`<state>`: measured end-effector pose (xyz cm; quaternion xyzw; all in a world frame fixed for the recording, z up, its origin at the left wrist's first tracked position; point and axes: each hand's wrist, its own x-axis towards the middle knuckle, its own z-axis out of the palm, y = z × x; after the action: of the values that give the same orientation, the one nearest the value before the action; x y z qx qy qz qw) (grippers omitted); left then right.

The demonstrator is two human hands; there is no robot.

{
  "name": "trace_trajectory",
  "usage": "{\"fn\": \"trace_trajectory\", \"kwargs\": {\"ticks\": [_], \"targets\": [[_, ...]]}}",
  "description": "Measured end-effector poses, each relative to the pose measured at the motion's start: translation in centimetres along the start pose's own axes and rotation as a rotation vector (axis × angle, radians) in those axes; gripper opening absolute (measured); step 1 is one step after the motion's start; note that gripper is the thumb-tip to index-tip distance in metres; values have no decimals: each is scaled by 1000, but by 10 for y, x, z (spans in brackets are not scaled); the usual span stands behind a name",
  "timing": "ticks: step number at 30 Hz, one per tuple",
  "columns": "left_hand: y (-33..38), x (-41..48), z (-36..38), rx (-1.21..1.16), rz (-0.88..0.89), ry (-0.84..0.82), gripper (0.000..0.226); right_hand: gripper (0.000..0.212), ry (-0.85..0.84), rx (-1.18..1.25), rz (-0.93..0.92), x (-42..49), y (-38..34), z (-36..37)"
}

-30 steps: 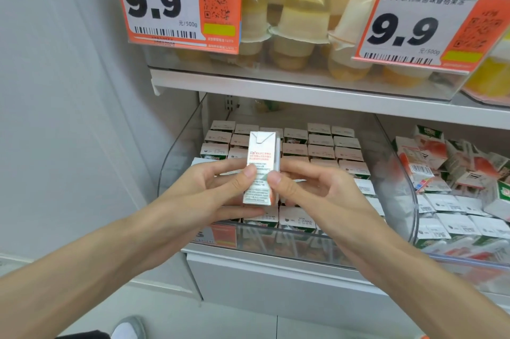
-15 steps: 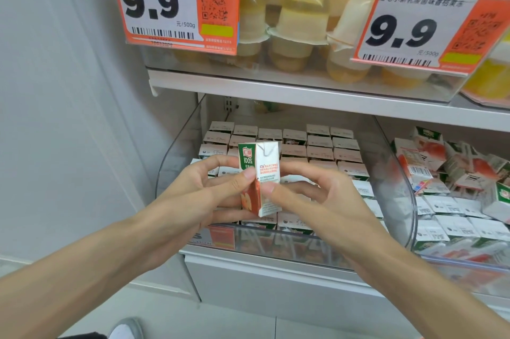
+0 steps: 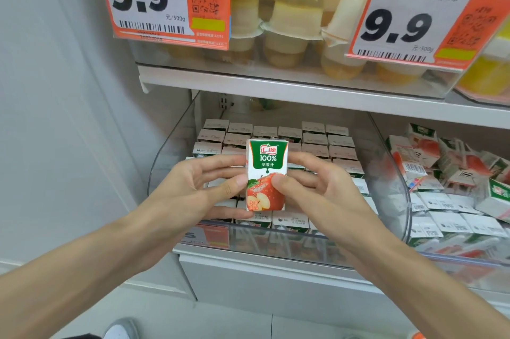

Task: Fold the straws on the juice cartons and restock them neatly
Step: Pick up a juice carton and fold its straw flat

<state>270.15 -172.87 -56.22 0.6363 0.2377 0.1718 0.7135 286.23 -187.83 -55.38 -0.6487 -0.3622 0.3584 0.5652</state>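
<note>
We are turning the small white-and-green cardboard apple juice carton, side-on a moment ago, so its printed front is facing us. Our left hand and right hand are both pinching it above the clear plastic shelf bin. The straw is hidden; we are judging it best pressed flat against the back before slotting in.

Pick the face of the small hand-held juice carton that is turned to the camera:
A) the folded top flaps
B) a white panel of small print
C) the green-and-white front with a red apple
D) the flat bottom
C: the small green-and-white juice carton, pinched between the left hand and the right hand, shows its green logo band, "100%" and a red apple picture.
</note>
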Motion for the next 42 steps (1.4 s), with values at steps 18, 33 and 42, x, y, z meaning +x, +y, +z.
{"fn": "trace_trajectory", "kwargs": {"ticks": [18, 33, 42], "targets": [[-5, 4, 8, 14, 86, -36, 37, 22, 16, 225, 54, -2, 1, -7], [1, 1, 6, -30, -21, -104, 43, 32, 1, 83, 66, -2, -4, -4], [3, 0, 10, -15, -43, 28, 47, 23, -4, -69, -22, -3, -2, -3]]}}
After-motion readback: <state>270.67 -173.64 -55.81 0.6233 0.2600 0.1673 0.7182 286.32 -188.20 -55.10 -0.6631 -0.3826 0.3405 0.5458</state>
